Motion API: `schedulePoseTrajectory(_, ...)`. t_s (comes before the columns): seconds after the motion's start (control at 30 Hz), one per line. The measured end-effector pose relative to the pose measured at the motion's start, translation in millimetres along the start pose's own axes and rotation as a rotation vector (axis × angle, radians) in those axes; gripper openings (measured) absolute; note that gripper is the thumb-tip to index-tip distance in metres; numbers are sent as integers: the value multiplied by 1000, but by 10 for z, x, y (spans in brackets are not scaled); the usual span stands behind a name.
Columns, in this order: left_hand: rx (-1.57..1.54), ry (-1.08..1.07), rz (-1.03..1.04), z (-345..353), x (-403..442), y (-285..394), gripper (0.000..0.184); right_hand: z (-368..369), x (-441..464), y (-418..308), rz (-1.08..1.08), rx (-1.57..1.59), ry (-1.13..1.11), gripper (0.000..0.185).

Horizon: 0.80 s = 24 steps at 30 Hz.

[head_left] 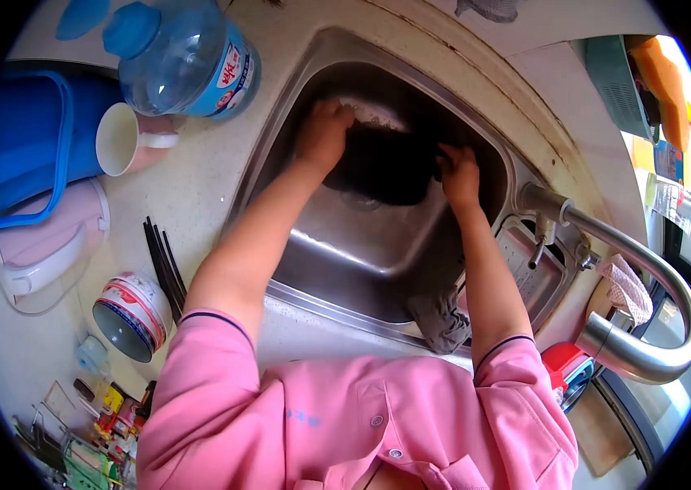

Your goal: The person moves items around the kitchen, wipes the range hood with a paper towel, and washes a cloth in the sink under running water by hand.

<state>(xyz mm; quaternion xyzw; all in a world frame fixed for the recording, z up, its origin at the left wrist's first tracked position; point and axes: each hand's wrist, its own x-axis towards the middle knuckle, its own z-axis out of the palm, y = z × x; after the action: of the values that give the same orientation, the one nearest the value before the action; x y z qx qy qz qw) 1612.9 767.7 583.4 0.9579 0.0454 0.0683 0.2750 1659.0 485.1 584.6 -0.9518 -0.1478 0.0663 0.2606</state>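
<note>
A black item, its kind not clear, spreads out inside the steel sink (345, 237). My left hand (326, 133) grips the upper left edge of this black item (386, 163), fingers bent around it. At its right edge my right hand (459, 173) pinches it between thumb and fingers. Some small bubbles or wet spots show on the metal just above it. A grey crumpled cloth (442, 320) hangs over the front edge of the sink, below my right forearm.
A curved steel faucet (684, 302) stands right of the sink. At the left are a large water bottle (186, 61), a mug (129, 140), a blue container (19, 151), dark chopsticks (167, 269) and stacked bowls (133, 314). A green basket (619, 86) is at the upper right.
</note>
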Motion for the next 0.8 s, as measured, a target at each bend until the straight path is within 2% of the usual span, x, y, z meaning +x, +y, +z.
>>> schedulePoseTrajectory(0.03, 53, -50, -38, -30, -60, 23, 19, 69, -89, 97, -39, -19, -36, 22)
schedulePoseTrajectory(0.07, 150, -186, 61, -33, -202, -30, 18, 161, -189, 195, -79, -37, -70, 21)
schedulePoseTrajectory(0.1, 249, -320, 163, -9, -396, -143, 17, 303, -330, 271, -130, -190, -187, 19)
schedulePoseTrajectory(0.13, 348, -455, 266, -13, -538, -187, 16, 290, -431, 224, -30, -200, -271, 20)
schedulePoseTrajectory(0.2, 395, -518, 142, -99, -734, -113, 16, 257, -654, 82, 170, -213, -445, 21)
schedulePoseTrajectory(0.23, 418, -548, 77, -128, -797, -86, 17, -23, -608, -208, 90, -307, -444, 23)
schedulePoseTrajectory(0.33, 177, -382, 113, -110, -763, 298, 23, -123, -526, -251, -311, -372, -114, 26)
schedulePoseTrajectory(0.37, 158, -461, 60, -78, -822, 461, 30, -156, -515, -301, -379, -337, -110, 26)
schedulePoseTrajectory(0.43, 307, -552, 138, 80, -871, 389, 28, -213, -442, -394, -523, -272, -96, 27)
schedulePoseTrajectory(0.47, 382, -599, 172, 189, -928, 322, 27, -253, -440, -383, -445, -245, -82, 27)
schedulePoseTrajectory(0.6, 301, -500, 203, 170, -825, -34, 21, -460, -559, -324, -154, -173, -93, 26)
schedulePoseTrajectory(0.63, 328, -377, 182, 55, -777, -18, 24, -500, -530, -347, -95, -165, -102, 26)
schedulePoseTrajectory(0.73, 148, 15, 127, -87, -521, 29, 25, -564, -335, -419, -420, -221, 147, 23)
schedulePoseTrajectory(0.8, 69, 52, 55, -134, -434, 100, 24, -509, -361, -520, -143, 205, -16, 24)
